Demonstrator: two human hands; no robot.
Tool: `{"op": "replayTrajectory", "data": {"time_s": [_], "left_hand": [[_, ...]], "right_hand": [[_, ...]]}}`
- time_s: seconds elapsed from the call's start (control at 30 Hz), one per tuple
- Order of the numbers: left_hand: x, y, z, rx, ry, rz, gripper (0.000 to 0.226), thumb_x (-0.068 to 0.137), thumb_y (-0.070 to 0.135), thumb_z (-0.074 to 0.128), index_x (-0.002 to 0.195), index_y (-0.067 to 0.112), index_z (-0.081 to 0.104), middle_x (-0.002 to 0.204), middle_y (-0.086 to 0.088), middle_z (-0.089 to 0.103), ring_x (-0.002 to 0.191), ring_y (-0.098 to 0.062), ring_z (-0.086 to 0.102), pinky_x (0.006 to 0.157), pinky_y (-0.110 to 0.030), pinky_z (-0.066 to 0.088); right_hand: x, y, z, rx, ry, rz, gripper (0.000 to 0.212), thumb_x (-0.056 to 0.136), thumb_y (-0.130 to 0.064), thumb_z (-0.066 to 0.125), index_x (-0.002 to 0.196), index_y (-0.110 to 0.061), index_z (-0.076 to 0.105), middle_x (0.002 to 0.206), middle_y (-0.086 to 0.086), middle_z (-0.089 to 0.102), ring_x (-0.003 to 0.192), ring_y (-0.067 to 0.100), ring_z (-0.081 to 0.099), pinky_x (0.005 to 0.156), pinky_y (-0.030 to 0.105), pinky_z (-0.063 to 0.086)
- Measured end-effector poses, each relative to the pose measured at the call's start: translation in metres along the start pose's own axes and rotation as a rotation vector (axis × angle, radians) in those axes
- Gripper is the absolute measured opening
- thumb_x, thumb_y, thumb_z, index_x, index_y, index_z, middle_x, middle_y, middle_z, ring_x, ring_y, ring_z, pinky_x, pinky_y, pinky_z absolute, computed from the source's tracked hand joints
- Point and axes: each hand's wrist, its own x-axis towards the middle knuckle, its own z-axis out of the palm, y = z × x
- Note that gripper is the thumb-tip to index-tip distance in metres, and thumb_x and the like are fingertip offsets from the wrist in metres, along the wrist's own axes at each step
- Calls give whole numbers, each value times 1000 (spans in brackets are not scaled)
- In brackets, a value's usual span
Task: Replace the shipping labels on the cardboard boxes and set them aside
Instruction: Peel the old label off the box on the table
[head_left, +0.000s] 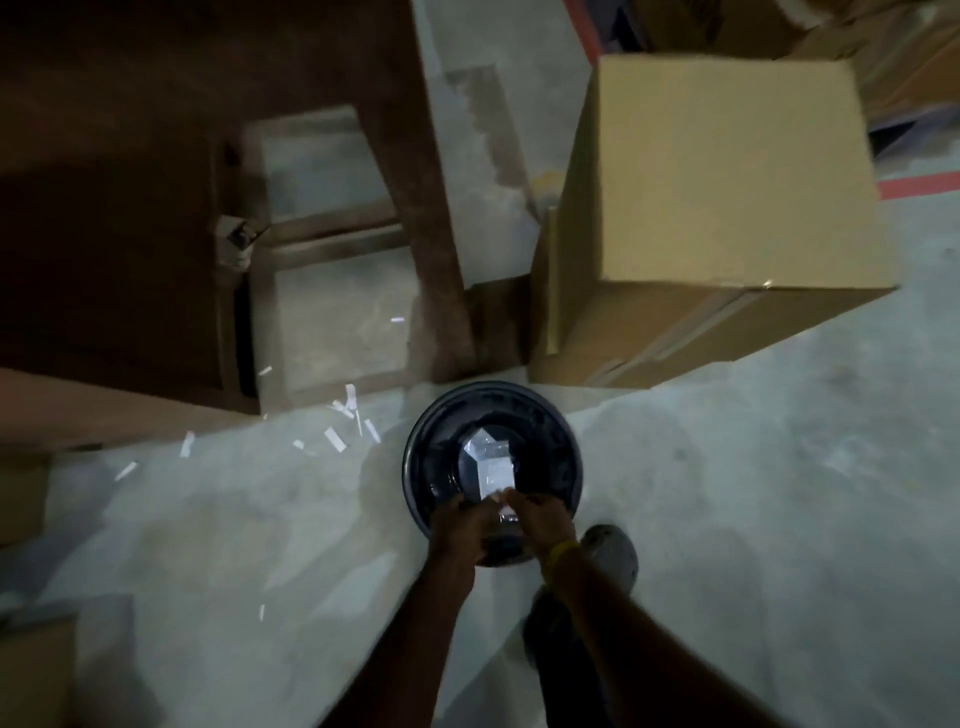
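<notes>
A white label sheet (493, 470) lies over the middle of a round black stool (550, 447) on the floor. My left hand (460, 525) and my right hand (540, 519) meet at the sheet's near edge, and their fingertips pinch it there. A large cardboard box (722, 187) stands on the floor to the upper right, plain top face showing, tape along its front side. The picture is dim and blurred, so the finger detail is unclear.
A dark wooden table frame (415, 171) stands to the upper left. Several white paper strips (335, 439) litter the concrete floor. More cardboard (36, 670) sits at the lower left. My shoe (613, 556) is beside the stool. Red floor tape (919, 184) runs at right.
</notes>
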Motion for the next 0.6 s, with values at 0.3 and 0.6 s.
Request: {"op": "replayTrajectory", "data": {"time_s": [0.3, 0.6], "left_hand": [[-29, -16, -61, 18, -1, 9, 15, 88, 23, 73, 100, 21, 64, 96, -5, 66, 87, -23, 59, 72, -33, 45], [-211, 29, -176, -226, 145, 171, 27, 92, 17, 68, 119, 19, 66, 103, -8, 69, 85, -24, 63, 72, -35, 50]], "right_hand": [[-45, -6, 19, -364, 20, -187, 19, 98, -20, 54, 86, -16, 68, 93, 8, 71, 93, 30, 68, 83, 37, 56], [-265, -58, 94, -494, -116, -310, 34, 99, -20, 55, 131, -9, 58, 135, 17, 59, 113, 30, 59, 101, 43, 49]]}}
